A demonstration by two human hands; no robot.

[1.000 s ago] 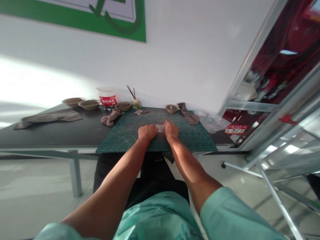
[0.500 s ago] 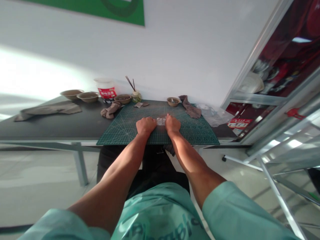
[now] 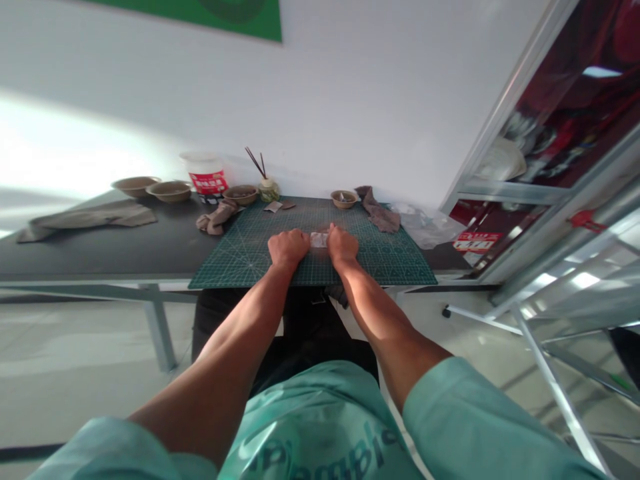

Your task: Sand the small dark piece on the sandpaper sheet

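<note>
Between my two hands lies a small pale, whitish-grey rectangular piece (image 3: 319,240), low over the green cutting mat (image 3: 250,250). My left hand (image 3: 289,247) is closed in a fist at the piece's left end. At its right end my right hand (image 3: 343,244) is closed too, thumb on top. Both hands grip the piece by its ends; the fingertips are hidden under the hands. Farther back on the mat are a small light square piece (image 3: 273,207) and a brownish scrap (image 3: 289,205) beside it.
A small bowl (image 3: 345,199), a brown cloth (image 3: 379,212) and a clear plastic bag (image 3: 430,225) sit at the back right. Back left are a bowl (image 3: 241,194), a crumpled cloth (image 3: 217,219), a reed diffuser (image 3: 269,189), a white tub (image 3: 206,175) and two more bowls (image 3: 170,191).
The whole view has shifted slightly with my head. Both hands keep their hold on the pale piece, with hardly any change in their position on the mat.
</note>
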